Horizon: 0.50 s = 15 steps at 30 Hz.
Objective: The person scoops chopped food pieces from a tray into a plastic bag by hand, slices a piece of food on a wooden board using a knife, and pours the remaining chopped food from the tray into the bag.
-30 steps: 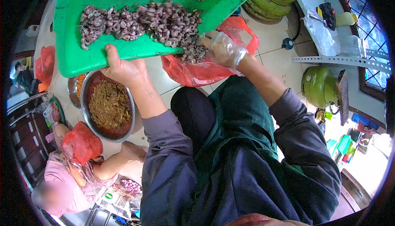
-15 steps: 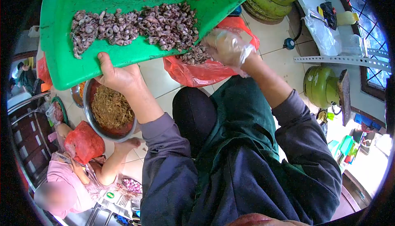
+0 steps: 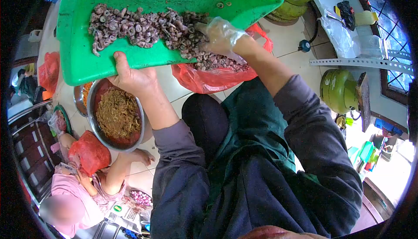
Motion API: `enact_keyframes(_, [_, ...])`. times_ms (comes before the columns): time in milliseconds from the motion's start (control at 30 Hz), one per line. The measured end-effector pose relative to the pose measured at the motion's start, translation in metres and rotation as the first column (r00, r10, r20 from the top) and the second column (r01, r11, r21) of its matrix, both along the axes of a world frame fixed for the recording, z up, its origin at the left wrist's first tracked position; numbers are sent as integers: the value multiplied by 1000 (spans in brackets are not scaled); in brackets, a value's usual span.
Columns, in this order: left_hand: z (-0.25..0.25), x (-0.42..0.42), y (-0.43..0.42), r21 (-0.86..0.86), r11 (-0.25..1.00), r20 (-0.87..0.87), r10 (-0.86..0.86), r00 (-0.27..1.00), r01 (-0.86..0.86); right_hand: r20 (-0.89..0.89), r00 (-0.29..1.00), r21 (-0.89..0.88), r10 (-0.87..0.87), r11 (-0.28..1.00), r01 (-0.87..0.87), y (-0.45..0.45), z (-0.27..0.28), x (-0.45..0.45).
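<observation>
A large green tub (image 3: 143, 58), tilted toward the right, holds a long heap of small greyish-purple curled pieces (image 3: 135, 28). My left hand (image 3: 133, 75) grips the tub's near rim, thumb on top and fingers hidden beneath. In a clear plastic glove, my right hand (image 3: 222, 36) reaches into the right end of the heap; its fingertips are hidden among the pieces. Just below the tub's lower right edge, a red plastic bag (image 3: 196, 80) lies open with more of the pieces inside.
A metal bowl (image 3: 140, 130) of brown shredded food stands left, beside a smaller bowl (image 3: 79, 95) of orange bits. A person in pink (image 3: 74, 186) sits lower left by a red bag (image 3: 89, 152). Green gas cylinders (image 3: 339, 90) stand right and upper right (image 3: 289, 10).
My right hand has moved from the bag up and left into the tub. More pieces now lie in the red bag. The tub swung left, then back right, with my left hand on it.
</observation>
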<state>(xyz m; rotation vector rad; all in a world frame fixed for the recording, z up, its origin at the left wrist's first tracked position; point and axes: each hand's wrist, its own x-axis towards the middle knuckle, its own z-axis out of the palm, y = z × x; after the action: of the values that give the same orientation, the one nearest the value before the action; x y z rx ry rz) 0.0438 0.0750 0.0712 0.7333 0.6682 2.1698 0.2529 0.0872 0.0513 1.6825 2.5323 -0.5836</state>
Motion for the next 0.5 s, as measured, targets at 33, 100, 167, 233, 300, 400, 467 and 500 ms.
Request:
enact_keyframes(33, [-3, -1, 1, -8, 1000, 2, -2, 1000, 2, -52, 999, 61, 16, 998, -13, -6, -7, 5])
enact_keyframes(100, [-8, -2, 5, -17, 1000, 8, -4, 1000, 4, -149, 987, 191, 58, 981, -29, -19, -26, 15])
enact_keyframes(167, [-7, 1, 7, 34, 999, 5, -30, 1000, 29, -196, 979, 184, 57, 983, -20, -30, -28, 20])
enact_keyframes(233, [-5, 4, 9, 57, 998, -6, -30, 1000, 30, -247, 967, 231, 67, 973, -8, -41, -39, 26])
enact_keyframes(300, [-5, 3, 11, 50, 999, -25, -8, 1000, 9, -344, 935, 260, 84, 965, 9, -52, -47, 35])
enact_keyframes(400, [-11, -2, 16, 19, 1000, -28, 5, 1000, -5, -425, 901, 256, 89, 966, 25, -68, -51, 46])
enact_keyframes(467, [-11, -5, 17, 5, 1000, -23, 11, 1000, -11, -422, 904, 250, 70, 967, 42, -75, -62, 55])
enact_keyframes(500, [-11, -4, 16, -4, 1000, -21, 14, 1000, -14, -421, 905, 245, 59, 968, 51, -77, -68, 61])
